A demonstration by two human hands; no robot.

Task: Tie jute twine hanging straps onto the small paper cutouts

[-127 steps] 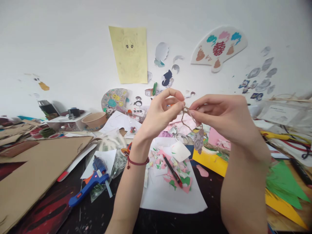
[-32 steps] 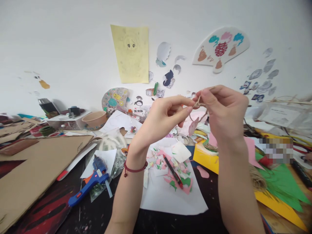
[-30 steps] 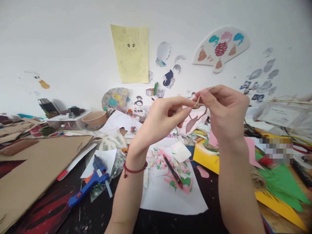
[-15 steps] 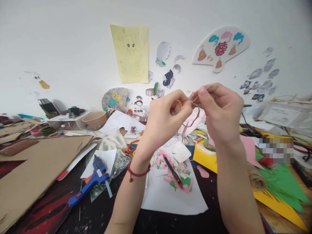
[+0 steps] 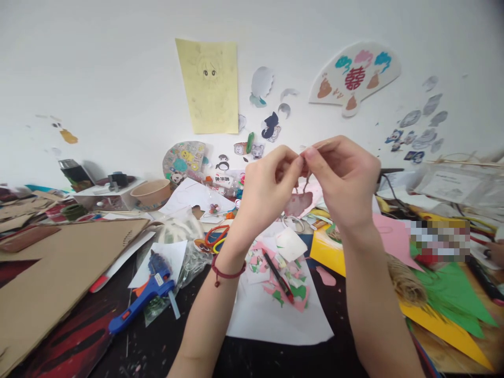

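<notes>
My left hand (image 5: pixel 270 191) and my right hand (image 5: pixel 344 181) are raised above the desk, fingertips meeting in a pinch. Between them runs a thin brown twine (image 5: pixel 307 182). A short stretch of it dangles under the fingertips, while the rest is hidden by my fingers. Both hands are closed on it. A dark red braided bracelet circles my left wrist. Below the hands, paper scraps in pink, green and white lie on a white sheet (image 5: pixel 283 328), with a black and red pen (image 5: pixel 277 275) across them.
A blue glue gun (image 5: pixel 147 299) and brown cardboard (image 5: pixel 79 262) lie at left. Scissors with orange and yellow handles (image 5: pixel 216 239) sit near my left forearm. On the right are a twine roll (image 5: pixel 407 281), green paper (image 5: pixel 452 299) and yellow sheets. A wall with drawings stands behind.
My right hand has moved slightly left, bringing the fingertips closer together. The twine loop that showed between the hands is now mostly hidden, and the orange beading by my left fingers is out of sight.
</notes>
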